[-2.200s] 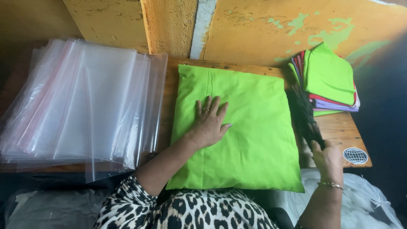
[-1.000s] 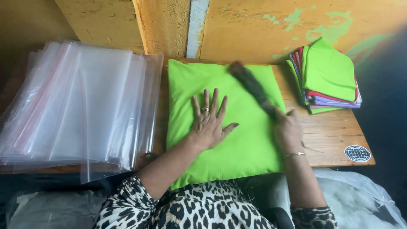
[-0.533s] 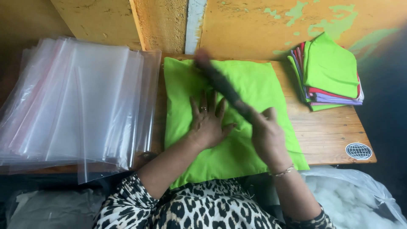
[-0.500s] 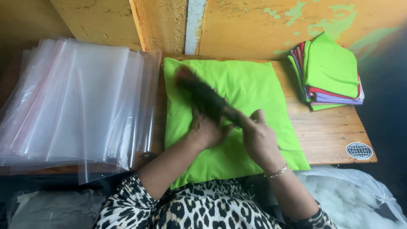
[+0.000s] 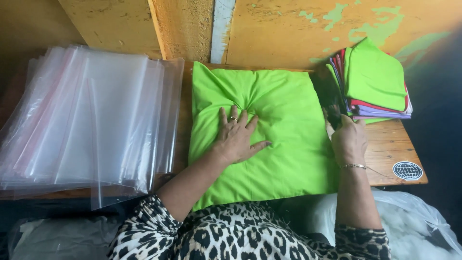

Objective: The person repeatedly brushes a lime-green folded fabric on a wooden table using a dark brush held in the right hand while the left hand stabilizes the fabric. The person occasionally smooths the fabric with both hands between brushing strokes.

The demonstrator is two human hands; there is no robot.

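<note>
The green cushion (image 5: 284, 130) lies flat in the middle of your worktop (image 5: 385, 149). Your left hand (image 5: 236, 137) presses into it, fingers spread. Your right hand (image 5: 349, 139) has its fingers closed around a dark brush (image 5: 327, 96) at the cushion's right edge. Folded fabric (image 5: 375, 79) is stacked far right; clear plastic bags (image 5: 91, 115) lie left.

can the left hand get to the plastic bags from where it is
Probably yes: the left hand lies flat on the green pillow, the plastic bags lie just beside it, and nothing stands between.
</note>
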